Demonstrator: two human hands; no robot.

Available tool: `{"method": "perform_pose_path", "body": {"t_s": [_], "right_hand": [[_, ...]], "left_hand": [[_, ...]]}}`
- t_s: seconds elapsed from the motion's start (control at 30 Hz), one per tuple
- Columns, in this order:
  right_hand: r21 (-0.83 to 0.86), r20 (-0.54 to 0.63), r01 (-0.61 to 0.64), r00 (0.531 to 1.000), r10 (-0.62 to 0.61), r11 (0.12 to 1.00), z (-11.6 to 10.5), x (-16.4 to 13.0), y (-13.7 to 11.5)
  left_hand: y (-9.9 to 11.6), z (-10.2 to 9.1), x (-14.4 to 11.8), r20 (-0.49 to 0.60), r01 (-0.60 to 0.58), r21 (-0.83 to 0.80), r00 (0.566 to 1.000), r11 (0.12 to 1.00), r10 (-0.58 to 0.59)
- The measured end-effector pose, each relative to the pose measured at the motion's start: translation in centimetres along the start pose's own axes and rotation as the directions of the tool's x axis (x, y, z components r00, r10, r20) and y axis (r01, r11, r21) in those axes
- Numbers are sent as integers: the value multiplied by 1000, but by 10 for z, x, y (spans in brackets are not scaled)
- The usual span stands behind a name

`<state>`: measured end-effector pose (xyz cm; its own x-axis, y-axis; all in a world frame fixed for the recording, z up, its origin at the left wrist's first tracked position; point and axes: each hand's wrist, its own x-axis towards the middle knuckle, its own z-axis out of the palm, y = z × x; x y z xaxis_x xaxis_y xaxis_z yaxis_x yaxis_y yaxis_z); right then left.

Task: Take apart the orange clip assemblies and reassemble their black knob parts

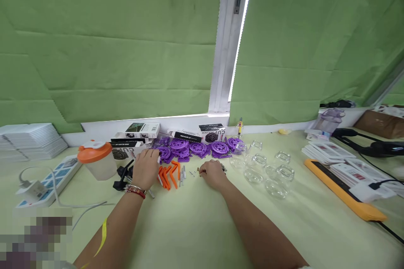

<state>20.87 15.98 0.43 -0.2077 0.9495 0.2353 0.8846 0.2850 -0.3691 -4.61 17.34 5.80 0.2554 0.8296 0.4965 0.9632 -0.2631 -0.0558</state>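
Note:
My left hand (145, 169) reaches down over black plastic parts (121, 180), its fingers bent together and their tips hidden, so whatever they hold does not show. Right beside it lie several bent orange pieces (170, 176) and a few long metal pins or screws (182, 175). My right hand (214, 173) rests on the table among small metal bits (192, 173), with its fingers curled in a pinch; anything in them is too small to name. Behind both hands, purple wheel-shaped plastic parts (198, 148) form a row. Clear glass or plastic jars (253, 170) stand to the right.
Printed boxes (211, 134) line the wall at the back. An orange-lidded cup (99, 162) and a white power strip (55, 180) sit at left. On the right are an orange power strip (344, 189), stacked white cards (328, 151) and a black device (372, 147).

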Motion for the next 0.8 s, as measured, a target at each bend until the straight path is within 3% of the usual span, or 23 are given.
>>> {"method": "perform_pose_path", "body": {"t_s": [0.13, 0.27, 0.37, 0.4, 0.47, 0.53, 0.57, 0.67, 0.8], "right_hand": [[-13, 14, 16, 1000, -16, 1000, 1, -3, -3], [39, -42, 14, 999, -12, 999, -3, -7, -9], [299, -98, 0, 995, 31, 954, -6, -11, -19], [440, -70, -30, 995, 67, 897, -6, -13, -22], [701, 78, -152, 987, 137, 697, -5, -18, -28], [820, 250, -285, 958, 138, 496, -1, -26, -30], [833, 301, -323, 946, 122, 449, 2, -31, -30], [821, 285, -297, 953, 102, 487, 11, -46, -24], [758, 141, -196, 980, 137, 622, 20, -61, -14]], "left_hand": [[-1, -9, -5, -123, 44, -208, 990, 977, -71], [7, -9, -18, 24, 223, -535, 968, 815, -250], [20, -4, -35, 78, 245, -713, 959, 657, -273], [25, -2, -41, 82, 230, -751, 963, 619, -258], [35, 3, -54, 69, 180, -788, 976, 589, -206], [42, 7, -66, 28, 98, -807, 991, 583, -128], [44, 8, -70, 16, 60, -816, 997, 575, -81], [50, 9, -80, 58, 27, -850, 997, 526, 43], [52, 12, -87, 202, 123, -904, 967, 410, 156]]}}
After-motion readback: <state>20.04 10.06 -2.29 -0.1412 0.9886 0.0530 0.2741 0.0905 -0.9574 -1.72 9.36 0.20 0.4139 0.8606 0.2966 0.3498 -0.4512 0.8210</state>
